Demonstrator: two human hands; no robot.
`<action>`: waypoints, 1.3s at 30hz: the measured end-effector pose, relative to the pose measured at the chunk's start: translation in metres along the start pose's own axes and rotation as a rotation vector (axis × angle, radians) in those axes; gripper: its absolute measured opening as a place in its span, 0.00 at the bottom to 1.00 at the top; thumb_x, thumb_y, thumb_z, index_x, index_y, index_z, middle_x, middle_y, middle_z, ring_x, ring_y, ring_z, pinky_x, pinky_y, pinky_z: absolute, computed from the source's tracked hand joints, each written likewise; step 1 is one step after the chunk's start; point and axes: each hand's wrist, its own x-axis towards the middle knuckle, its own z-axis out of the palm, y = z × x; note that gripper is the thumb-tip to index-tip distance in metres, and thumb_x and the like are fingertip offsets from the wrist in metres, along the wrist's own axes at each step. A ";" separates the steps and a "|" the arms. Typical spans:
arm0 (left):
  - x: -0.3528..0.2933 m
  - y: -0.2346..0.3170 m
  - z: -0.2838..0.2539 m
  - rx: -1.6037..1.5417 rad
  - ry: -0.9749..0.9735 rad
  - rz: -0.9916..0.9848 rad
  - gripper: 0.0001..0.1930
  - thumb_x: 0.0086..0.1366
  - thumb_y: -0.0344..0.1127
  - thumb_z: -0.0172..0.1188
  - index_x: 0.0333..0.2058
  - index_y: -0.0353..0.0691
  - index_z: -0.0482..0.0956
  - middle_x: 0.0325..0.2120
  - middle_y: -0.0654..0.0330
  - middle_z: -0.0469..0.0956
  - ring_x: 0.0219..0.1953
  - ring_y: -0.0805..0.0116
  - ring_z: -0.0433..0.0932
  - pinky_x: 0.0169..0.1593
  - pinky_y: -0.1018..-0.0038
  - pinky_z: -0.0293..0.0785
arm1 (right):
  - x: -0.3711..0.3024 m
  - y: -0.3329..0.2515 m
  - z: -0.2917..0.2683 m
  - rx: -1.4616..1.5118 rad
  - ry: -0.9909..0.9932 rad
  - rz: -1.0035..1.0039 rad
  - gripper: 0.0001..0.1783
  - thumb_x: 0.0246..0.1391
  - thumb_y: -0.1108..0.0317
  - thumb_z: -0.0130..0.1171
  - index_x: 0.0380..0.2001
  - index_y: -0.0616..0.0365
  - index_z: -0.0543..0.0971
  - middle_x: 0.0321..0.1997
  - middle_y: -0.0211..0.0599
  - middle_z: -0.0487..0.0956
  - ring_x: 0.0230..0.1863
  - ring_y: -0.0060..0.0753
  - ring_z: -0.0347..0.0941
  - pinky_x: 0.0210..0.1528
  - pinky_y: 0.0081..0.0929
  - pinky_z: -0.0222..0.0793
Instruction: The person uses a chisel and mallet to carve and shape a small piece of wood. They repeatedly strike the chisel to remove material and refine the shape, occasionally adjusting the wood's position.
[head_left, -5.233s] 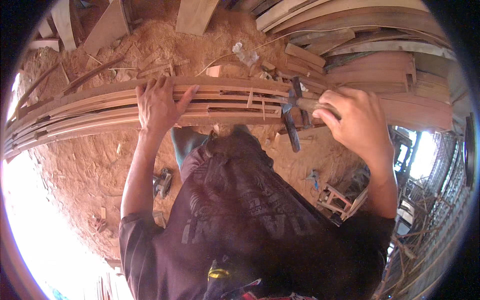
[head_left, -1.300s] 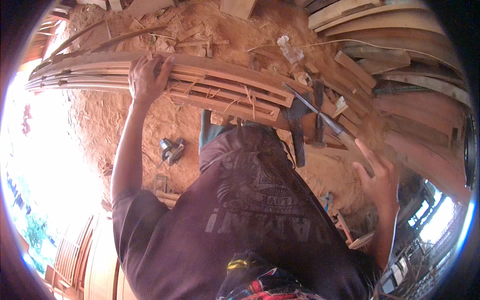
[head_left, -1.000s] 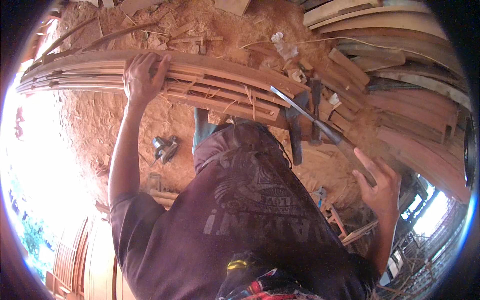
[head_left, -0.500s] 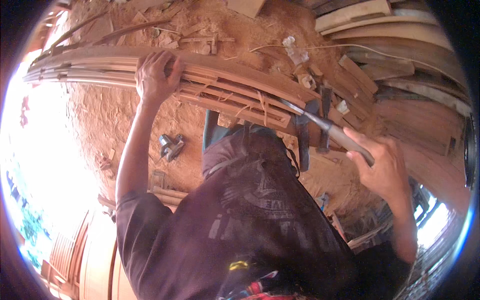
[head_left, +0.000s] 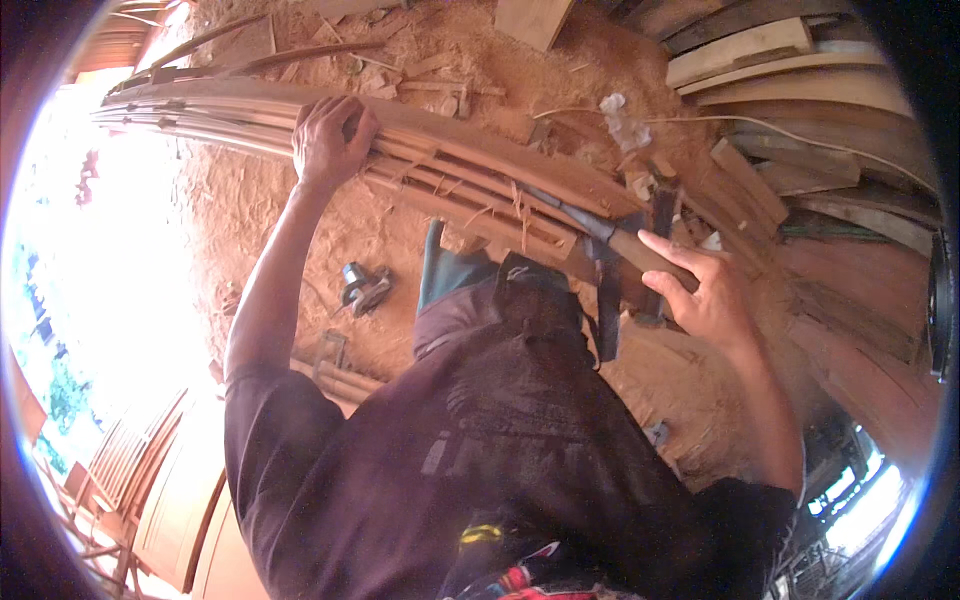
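My left hand (head_left: 332, 145) is wrapped over a long slatted wooden piece (head_left: 470, 150), which runs from the far left toward the centre right. Thin curled shavings cling along the slots near its right end. My right hand (head_left: 705, 290) holds a chisel (head_left: 640, 252) by its brown handle, thumb and forefinger stretched along it. The chisel slopes down to the left, its dark blade lying along a slot at the right end of the wood. Whether the blade's tip is cutting cannot be made out.
A small power tool (head_left: 366, 290) lies on the sawdust-covered ground left of my body. Rough boards (head_left: 800, 90) are stacked at the far right, with a pale cord (head_left: 740, 120) across them. A dark upright bar (head_left: 608, 300) stands below the chisel. Offcuts (head_left: 440, 95) litter the ground beyond.
My right hand and the chisel have moved left along the wood, and the blade sits further into the slot. My left hand keeps its hold. The whole view has shifted slightly.
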 end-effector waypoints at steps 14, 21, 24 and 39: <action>-0.005 -0.001 0.002 0.022 -0.102 -0.098 0.19 0.69 0.50 0.60 0.39 0.38 0.84 0.40 0.51 0.85 0.46 0.49 0.81 0.57 0.56 0.70 | -0.005 0.043 0.016 -0.009 0.143 -0.111 0.23 0.58 0.55 0.70 0.53 0.54 0.86 0.50 0.49 0.86 0.51 0.53 0.84 0.54 0.38 0.78; -0.002 -0.006 0.002 -0.057 -0.131 -0.074 0.22 0.72 0.53 0.59 0.49 0.40 0.84 0.42 0.51 0.86 0.49 0.51 0.82 0.62 0.59 0.69 | -0.058 -0.066 -0.063 -0.497 0.179 -0.024 0.22 0.54 0.55 0.73 0.51 0.49 0.88 0.40 0.44 0.88 0.44 0.49 0.85 0.47 0.43 0.78; 0.008 0.083 -0.006 -0.544 -0.109 0.181 0.26 0.67 0.50 0.68 0.58 0.42 0.79 0.48 0.52 0.85 0.54 0.52 0.82 0.66 0.57 0.71 | -0.067 -0.092 -0.069 -0.791 0.243 -0.227 0.19 0.54 0.57 0.72 0.49 0.48 0.88 0.35 0.40 0.87 0.35 0.46 0.83 0.41 0.44 0.76; 0.020 0.215 -0.084 -1.301 0.275 -0.092 0.07 0.73 0.37 0.63 0.41 0.39 0.81 0.23 0.65 0.74 0.25 0.70 0.72 0.34 0.67 0.74 | -0.049 0.041 0.110 0.198 0.559 0.052 0.26 0.58 0.52 0.72 0.51 0.59 0.79 0.41 0.44 0.82 0.39 0.45 0.82 0.41 0.39 0.78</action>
